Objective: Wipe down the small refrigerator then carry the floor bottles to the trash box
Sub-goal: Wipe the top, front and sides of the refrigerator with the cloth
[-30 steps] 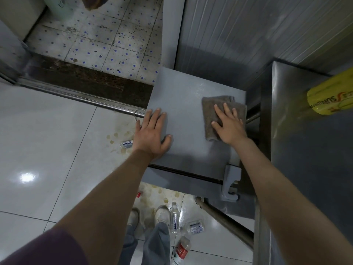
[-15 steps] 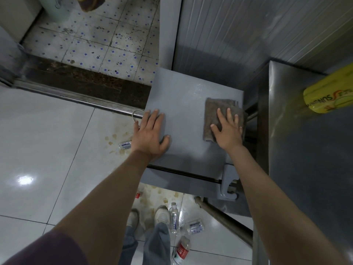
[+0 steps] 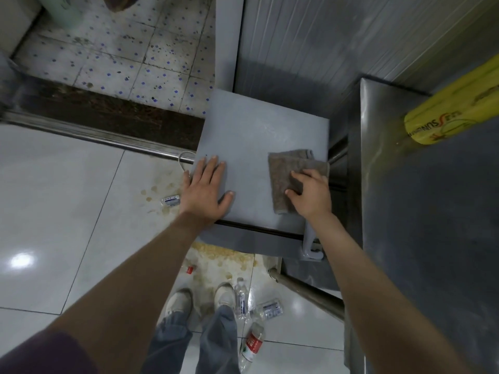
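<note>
Left hand point(image 3: 206, 188) flat on refrigerator top point(image 3: 253, 130), fingers spread wide — right hand point(image 3: 310, 195) curled, gripping brown cloth point(image 3: 286, 174). 4 bottles point(image 3: 252, 344) on floor near shoes point(image 3: 179, 300).

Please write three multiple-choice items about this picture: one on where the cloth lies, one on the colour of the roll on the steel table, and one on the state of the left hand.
1. Where does the cloth lie?
A. on the floor
B. on top of the small refrigerator
C. on the steel table

2. What colour is the roll?
A. yellow
B. blue
C. red

3. How is the left hand?
A. gripping a bottle
B. curled into a fist
C. flat, fingers straight

Answers: 1 B, the cloth lies on the grey top under the right hand. 2 A, its wrapper is yellow. 3 C, the palm rests flat on the refrigerator.
</note>
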Tool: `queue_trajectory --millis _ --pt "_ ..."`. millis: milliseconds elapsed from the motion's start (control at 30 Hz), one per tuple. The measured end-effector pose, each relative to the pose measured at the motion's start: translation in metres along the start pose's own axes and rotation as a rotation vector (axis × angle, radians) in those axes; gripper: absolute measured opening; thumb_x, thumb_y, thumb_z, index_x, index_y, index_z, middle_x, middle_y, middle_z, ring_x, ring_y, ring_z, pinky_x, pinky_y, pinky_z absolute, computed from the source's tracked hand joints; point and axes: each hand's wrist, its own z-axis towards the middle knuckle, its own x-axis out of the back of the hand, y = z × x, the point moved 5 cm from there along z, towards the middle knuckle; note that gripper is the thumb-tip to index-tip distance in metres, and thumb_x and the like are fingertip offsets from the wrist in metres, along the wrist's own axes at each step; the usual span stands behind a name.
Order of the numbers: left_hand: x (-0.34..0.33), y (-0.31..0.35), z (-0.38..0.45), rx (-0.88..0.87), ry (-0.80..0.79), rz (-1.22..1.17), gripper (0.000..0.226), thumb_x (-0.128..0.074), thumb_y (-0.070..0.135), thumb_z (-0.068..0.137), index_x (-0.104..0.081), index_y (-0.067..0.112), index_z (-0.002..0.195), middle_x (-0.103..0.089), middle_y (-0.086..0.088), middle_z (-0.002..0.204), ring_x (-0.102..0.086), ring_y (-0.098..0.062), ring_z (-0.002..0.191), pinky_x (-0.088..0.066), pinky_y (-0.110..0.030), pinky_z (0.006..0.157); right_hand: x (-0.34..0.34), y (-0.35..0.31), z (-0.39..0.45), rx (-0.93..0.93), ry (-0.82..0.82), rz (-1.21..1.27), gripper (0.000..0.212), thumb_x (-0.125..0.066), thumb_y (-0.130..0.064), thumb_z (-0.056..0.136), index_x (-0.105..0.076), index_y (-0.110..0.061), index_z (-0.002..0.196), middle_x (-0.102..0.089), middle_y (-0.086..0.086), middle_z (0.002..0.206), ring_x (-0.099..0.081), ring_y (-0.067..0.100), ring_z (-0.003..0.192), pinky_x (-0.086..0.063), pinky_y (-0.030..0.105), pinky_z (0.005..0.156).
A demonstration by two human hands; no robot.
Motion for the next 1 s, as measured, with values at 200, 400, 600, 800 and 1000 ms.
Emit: queue_trajectory --millis 200,400,600,800,1000 --pt "-0.003 -0.003 0.001 0.001 -0.028 0.049 0.079 -0.017 0.06 0.082 -0.016 0.019 0.15 -0.01 0.0 0.159 -0.003 -0.023 0.147 -0.009 -0.054 0.114 -0.009 -0.01 -0.016 0.117 0.069 0.018 0.037 -0.062 -0.02 0.087 -0.06 -0.017 0.124 -0.053 0.004 0.127 -0.043 0.027 0.118 -0.036 0.032 0.099" --pt "-0.003 -0.002 0.002 -0.002 -0.035 0.06 0.08 -0.014 0.06 0.081 -0.014 0.02 0.15 -0.008 0.0 0.159 -0.002 -0.023 0.147 -0.009 -0.054 0.114 0.006 0.014 0.005 -0.03 0.095 0.101 0.039 -0.065 -0.02 0.085 -0.06 -0.015 0.124 -0.053 0.008 0.126 -0.04 0.027 0.119 -0.036 0.032 0.101" --pt "-0.003 -0.003 0.002 -0.003 -0.039 0.071 0.079 -0.013 0.06 0.082 -0.013 0.02 0.15 -0.006 0.0 0.159 0.0 -0.023 0.147 -0.01 -0.055 0.113 -0.006 0.001 -0.015 0.005 0.104 0.09 0.041 -0.068 -0.023 0.082 -0.062 -0.017 0.122 -0.055 0.006 0.115 -0.045 0.028 0.112 -0.041 0.035 0.097" --pt "-0.004 -0.003 0.002 0.004 -0.061 0.097 0.076 -0.016 0.058 0.085 -0.007 0.021 0.151 -0.001 0.001 0.159 0.004 -0.022 0.147 -0.007 -0.054 0.114 -0.013 -0.003 -0.042 0.03 0.036 0.089 0.041 -0.07 -0.028 0.081 -0.063 -0.02 0.12 -0.054 0.004 0.117 -0.045 0.026 0.116 -0.044 0.038 0.095" --pt "0.001 0.002 -0.011 -0.041 0.024 0.017 0.078 -0.024 0.059 0.082 -0.026 0.015 0.147 -0.021 -0.006 0.156 -0.014 -0.026 0.145 -0.011 -0.053 0.113 -0.007 -0.004 -0.043 -0.008 0.004 0.04 0.053 -0.07 -0.031 0.08 -0.055 -0.022 0.129 -0.044 0.004 0.127 -0.035 0.024 0.123 -0.039 0.036 0.098"
